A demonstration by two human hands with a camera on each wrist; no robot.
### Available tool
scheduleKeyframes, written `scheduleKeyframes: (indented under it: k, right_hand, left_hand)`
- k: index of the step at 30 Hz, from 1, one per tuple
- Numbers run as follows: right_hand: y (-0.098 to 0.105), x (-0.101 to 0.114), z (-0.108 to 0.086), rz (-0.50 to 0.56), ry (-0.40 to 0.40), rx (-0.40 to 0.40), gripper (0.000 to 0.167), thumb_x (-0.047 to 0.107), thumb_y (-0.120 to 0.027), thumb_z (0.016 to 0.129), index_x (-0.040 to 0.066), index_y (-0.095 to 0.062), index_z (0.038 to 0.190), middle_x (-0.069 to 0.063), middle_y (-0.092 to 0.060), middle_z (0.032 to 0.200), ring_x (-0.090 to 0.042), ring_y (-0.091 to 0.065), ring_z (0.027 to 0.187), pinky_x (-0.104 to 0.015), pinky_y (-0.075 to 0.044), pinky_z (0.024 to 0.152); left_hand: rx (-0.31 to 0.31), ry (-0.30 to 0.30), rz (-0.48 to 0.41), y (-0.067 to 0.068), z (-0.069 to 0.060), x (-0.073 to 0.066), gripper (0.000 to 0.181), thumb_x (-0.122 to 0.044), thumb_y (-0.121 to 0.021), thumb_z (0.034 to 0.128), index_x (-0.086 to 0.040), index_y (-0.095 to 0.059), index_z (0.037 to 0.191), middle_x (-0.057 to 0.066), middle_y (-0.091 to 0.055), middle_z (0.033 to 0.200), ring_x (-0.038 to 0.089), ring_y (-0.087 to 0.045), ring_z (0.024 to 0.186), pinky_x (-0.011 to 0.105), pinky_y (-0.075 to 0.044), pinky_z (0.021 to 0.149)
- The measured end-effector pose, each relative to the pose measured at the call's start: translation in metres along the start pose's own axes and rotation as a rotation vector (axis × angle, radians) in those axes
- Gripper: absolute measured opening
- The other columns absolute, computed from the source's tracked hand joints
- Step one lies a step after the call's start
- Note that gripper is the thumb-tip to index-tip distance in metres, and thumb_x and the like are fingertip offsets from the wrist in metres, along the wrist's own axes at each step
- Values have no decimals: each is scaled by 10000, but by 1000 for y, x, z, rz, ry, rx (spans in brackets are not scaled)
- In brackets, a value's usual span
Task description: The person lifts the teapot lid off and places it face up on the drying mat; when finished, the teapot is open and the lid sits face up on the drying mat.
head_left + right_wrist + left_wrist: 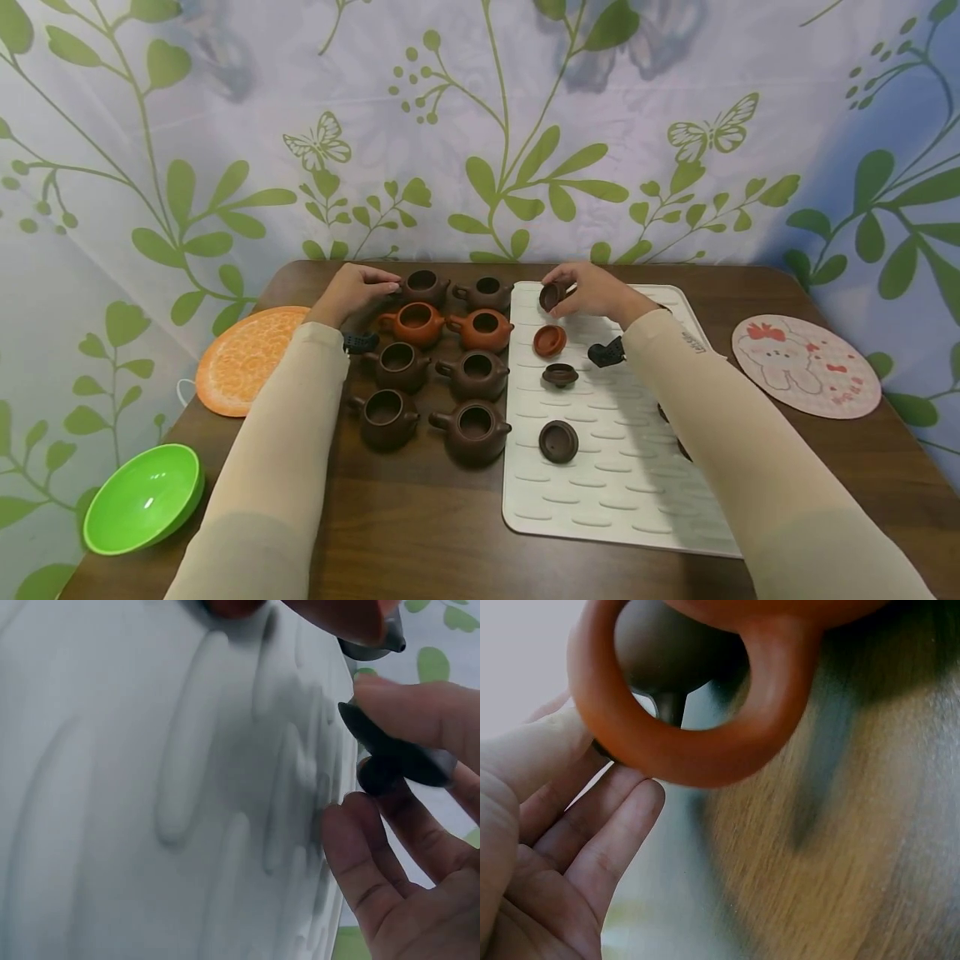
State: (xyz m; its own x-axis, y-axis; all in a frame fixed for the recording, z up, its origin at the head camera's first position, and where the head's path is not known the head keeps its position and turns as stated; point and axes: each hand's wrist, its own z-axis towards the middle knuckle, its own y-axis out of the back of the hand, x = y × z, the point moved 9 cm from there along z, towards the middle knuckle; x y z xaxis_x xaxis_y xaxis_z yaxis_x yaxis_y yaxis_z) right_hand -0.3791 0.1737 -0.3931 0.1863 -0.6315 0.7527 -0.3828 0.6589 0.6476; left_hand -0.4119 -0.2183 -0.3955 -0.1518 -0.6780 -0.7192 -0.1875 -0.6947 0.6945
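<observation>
My left hand (352, 292) pinches the handle of a dark brown teapot (425, 287) at the back left of two columns of lidless teapots. In the left wrist view, an orange teapot's handle (682, 757) partly hides that grip. Above the back of a white mat, my right hand (598, 292) holds a dark brown teapot lid (551, 296) by finger and thumb. The right wrist view shows this lid (394, 746) tilted, its knob towards the fingers. Nearest to it on the mat lies an orange lid (550, 340).
Several lids, including a dark one (558, 442), lie on the white mat (585, 500); my right forearm partly covers some. Orange teapots (480, 331) stand in the second row. A green bowl (146, 500), an orange-slice placemat (247, 358) and a pink rabbit placemat (806, 367) flank them.
</observation>
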Motion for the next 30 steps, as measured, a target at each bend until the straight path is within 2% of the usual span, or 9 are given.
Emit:
scheduleKeyframes:
  k: [8, 12, 19, 26, 30]
  right_hand:
    - [-5, -7, 6, -101, -45, 23, 595, 133, -893, 868, 78, -630, 1399, -235, -522, 1442, -393, -503, 1293, -543, -425, 1045]
    - [-8, -2, 5, -128, -39, 38, 589, 121, -879, 878, 57, -618, 1402, -263, -514, 1447, -418, -497, 1309, -554, -422, 1048]
    - [-7, 1, 5, -166, -75, 62, 663, 143, -878, 880, 57, -579, 1466, -283, -504, 1490, -445, -477, 1358, -569, -420, 1067]
    - [4, 8, 0, -212, -61, 75, 673, 186, -873, 880, 53, -580, 1471, -238, -595, 1396, -426, -533, 1293, -564, -453, 1028]
    - [11, 10, -5, -182, -57, 77, 647, 170, -846, 903, 29, -573, 1473, -248, -595, 1388, -399, -608, 1199, -548, -484, 992]
  left_hand:
    - [4, 2, 6, -1, -1, -1, 325, -275, -710, 1048, -93, -768, 1310, 144, -682, 1344, 324, -594, 1271, 523, -462, 1067]
    - [7, 4, 7, -1, -1, -2, 330, -275, -703, 1052, -91, -762, 1320, 147, -679, 1350, 328, -586, 1282, 526, -457, 1072]
    - [13, -1, 19, -2, -1, -2, 328, -273, -697, 1056, -93, -761, 1323, 146, -682, 1345, 329, -586, 1281, 527, -456, 1075]
    - [12, -11, 20, -1, 0, -2, 321, -269, -711, 1048, -89, -766, 1309, 143, -684, 1342, 330, -598, 1261, 535, -465, 1060]
    - [16, -30, 20, -1, 2, -2, 323, -236, -718, 1044, -70, -754, 1318, 147, -696, 1317, 329, -613, 1240, 525, -477, 1049]
